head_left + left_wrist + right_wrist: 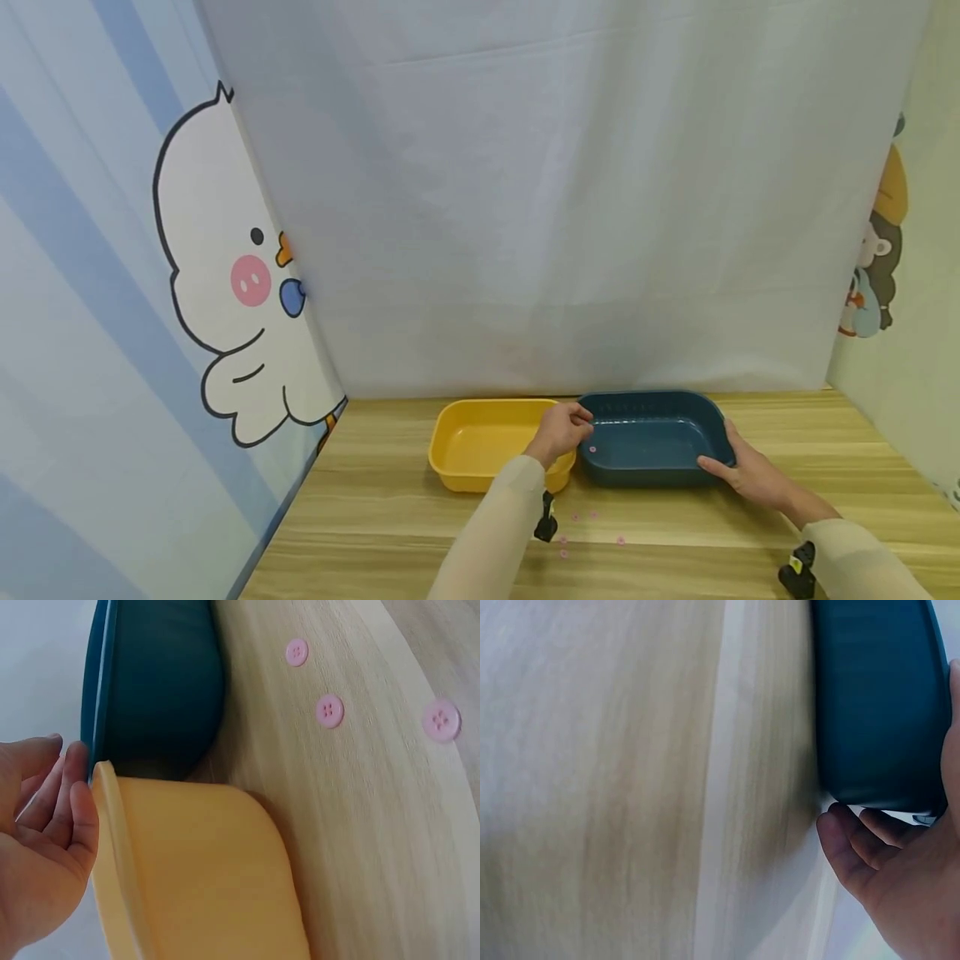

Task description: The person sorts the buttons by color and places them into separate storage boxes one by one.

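Note:
My left hand [561,431] hovers over the place where the yellow basin [468,483] meets the dark blue basin [637,478], its fingertips at the blue basin's left end. In the left wrist view the fingers are loosely bent, and nothing shows between thumb and fingers. A pink button [592,449] appears within the blue basin just below those fingertips. My right hand [753,475] holds the blue basin's right end, thumb over the front rim and fingers along the outer wall. Several pink four-hole buttons [330,711] lie on the wooden table in front of the basins.
The wooden table [360,517] runs back to a pale grey curtain [525,208]. Printed panels flank it, with a cartoon duck [210,217] on the left one. A black wrist device [547,518] is strapped to the left sleeve, another [798,572] to the right.

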The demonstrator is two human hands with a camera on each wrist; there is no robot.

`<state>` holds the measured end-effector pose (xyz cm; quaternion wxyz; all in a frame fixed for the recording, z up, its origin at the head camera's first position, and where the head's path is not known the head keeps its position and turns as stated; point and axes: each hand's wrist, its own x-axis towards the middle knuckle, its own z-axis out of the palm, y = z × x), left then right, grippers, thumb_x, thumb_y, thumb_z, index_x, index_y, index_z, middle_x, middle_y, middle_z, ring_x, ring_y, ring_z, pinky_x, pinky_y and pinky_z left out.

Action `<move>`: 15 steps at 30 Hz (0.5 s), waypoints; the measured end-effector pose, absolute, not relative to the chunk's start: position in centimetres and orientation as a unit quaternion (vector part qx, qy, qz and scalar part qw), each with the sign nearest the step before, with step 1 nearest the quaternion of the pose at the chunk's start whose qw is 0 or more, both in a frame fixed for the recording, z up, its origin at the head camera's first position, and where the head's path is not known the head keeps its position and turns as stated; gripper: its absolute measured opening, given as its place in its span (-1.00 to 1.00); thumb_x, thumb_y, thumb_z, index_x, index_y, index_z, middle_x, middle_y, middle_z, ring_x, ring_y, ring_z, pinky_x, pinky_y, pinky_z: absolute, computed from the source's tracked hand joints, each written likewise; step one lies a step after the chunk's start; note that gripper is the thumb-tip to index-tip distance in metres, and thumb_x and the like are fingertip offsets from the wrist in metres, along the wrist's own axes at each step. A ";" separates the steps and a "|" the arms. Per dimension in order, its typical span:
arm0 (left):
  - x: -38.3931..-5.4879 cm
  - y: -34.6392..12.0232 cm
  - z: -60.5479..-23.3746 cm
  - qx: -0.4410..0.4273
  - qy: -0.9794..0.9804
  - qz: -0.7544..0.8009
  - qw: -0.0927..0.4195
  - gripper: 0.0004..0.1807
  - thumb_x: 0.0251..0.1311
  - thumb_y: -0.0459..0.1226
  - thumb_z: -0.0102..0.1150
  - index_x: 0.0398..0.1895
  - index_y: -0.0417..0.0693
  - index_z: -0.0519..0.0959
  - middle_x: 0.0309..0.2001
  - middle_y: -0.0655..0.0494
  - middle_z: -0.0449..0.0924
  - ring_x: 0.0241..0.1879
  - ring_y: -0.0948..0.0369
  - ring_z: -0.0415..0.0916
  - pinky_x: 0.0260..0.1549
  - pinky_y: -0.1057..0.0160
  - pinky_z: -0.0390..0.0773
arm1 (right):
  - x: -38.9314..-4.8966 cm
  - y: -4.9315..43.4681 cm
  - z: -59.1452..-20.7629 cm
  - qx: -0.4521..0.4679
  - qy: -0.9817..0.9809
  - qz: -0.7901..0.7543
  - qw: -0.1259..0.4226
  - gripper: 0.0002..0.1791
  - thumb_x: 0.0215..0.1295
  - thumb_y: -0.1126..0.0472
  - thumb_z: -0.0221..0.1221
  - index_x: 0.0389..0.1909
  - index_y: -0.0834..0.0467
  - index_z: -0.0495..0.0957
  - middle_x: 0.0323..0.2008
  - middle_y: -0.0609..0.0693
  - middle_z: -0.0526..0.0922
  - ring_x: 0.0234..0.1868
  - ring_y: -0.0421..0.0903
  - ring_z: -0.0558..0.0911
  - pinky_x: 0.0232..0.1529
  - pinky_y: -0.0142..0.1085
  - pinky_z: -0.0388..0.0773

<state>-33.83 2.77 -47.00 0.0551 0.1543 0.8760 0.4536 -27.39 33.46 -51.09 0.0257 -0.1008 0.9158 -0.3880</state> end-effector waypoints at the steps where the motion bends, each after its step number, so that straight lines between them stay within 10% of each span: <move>1: -33.7 2.6 -46.9 0.159 0.875 0.454 0.058 -0.80 0.22 -0.35 0.18 -0.11 -0.21 0.62 -0.32 0.11 0.62 -0.37 0.23 0.55 -0.36 0.31 0.56 | -27.4 33.5 -51.1 -0.100 0.917 -0.385 0.026 0.10 0.35 -0.03 0.10 0.36 0.47 -0.53 0.31 0.62 -0.32 0.27 0.57 -0.15 0.14 0.37 -0.11; 15: -31.5 -0.2 -45.5 0.242 0.869 0.420 0.097 -0.82 0.22 -0.34 0.20 -0.15 -0.24 0.62 -0.37 0.20 0.55 -0.39 0.31 0.46 -0.39 0.39 0.49 | -27.3 33.4 -51.3 -0.103 0.917 -0.384 0.025 0.10 0.35 -0.02 0.11 0.35 0.49 -0.52 0.31 0.62 -0.33 0.27 0.57 -0.16 0.14 0.37 -0.12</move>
